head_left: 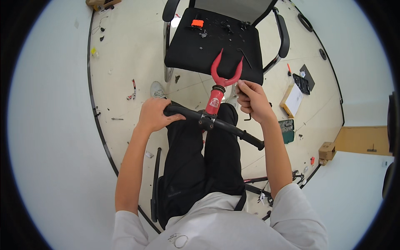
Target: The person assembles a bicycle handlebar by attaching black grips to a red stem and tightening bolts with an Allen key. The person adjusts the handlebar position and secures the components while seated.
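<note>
A small bicycle's red fork [214, 100] and black handlebar [191, 113] rest across my lap, joined by a clamp [207, 120] with bolts. The fork's two prongs point away from me, over the front edge of a black chair seat. My left hand [155, 114] is wrapped over the bar's left end, thumb lying along it. To the right of the fork, my right hand [255, 101] is closed, fingertips pinched near the prong. Below its fingers pokes the short bent end of a thin dark hex key [248, 119]; most of it is hidden by the hand.
On the chair seat [183, 54] lie another hex key [245, 58], an orange piece [197, 23] and several small bolts and parts. To the right on the floor are a white box [292, 100], a black tool case [301, 84] and a bike frame [258, 191]. A wall stands at left.
</note>
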Available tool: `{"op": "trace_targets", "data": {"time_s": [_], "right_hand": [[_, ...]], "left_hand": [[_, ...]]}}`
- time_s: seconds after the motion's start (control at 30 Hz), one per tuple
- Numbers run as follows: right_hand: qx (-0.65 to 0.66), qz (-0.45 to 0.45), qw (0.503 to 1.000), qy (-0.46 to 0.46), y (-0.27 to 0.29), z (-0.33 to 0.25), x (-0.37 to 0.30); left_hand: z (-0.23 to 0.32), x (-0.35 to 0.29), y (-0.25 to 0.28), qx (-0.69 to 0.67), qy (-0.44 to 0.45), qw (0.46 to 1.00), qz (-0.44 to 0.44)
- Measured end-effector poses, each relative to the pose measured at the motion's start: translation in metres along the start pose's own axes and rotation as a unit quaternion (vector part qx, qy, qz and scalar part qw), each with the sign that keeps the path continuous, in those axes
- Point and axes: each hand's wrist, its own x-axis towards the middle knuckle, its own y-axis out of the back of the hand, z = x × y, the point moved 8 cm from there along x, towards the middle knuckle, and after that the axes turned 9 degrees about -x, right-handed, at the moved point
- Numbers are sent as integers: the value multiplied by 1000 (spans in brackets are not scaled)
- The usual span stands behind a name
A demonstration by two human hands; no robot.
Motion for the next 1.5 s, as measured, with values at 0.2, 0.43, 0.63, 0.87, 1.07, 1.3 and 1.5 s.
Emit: {"op": "trace_targets", "data": {"time_s": [0.2, 0.43, 0.63, 0.87, 1.07, 1.3, 1.5], "right_hand": [[42, 27, 999, -10, 25, 25, -18], [84, 60, 994, -48, 42, 81, -34], [-5, 97, 993, -72, 68, 114, -65], [-316, 107, 942, -12, 61, 83, -101], [-522, 62, 843, 117, 43, 49, -105], [-524, 76, 844, 79, 52, 59, -118], [-514, 69, 852, 75, 48, 83, -134]], "left_hand": [[0, 0, -2, -10, 33, 998, -54], [42, 24, 25, 95, -48, 992, -64], [52, 31, 31, 115, -54, 990, -63], [17, 16, 15, 52, -4, 996, -70], [8, 10, 5, 18, 36, 996, -74], [33, -5, 8, 36, -6, 998, -43], [58, -37, 19, 99, -17, 994, -38]]}}
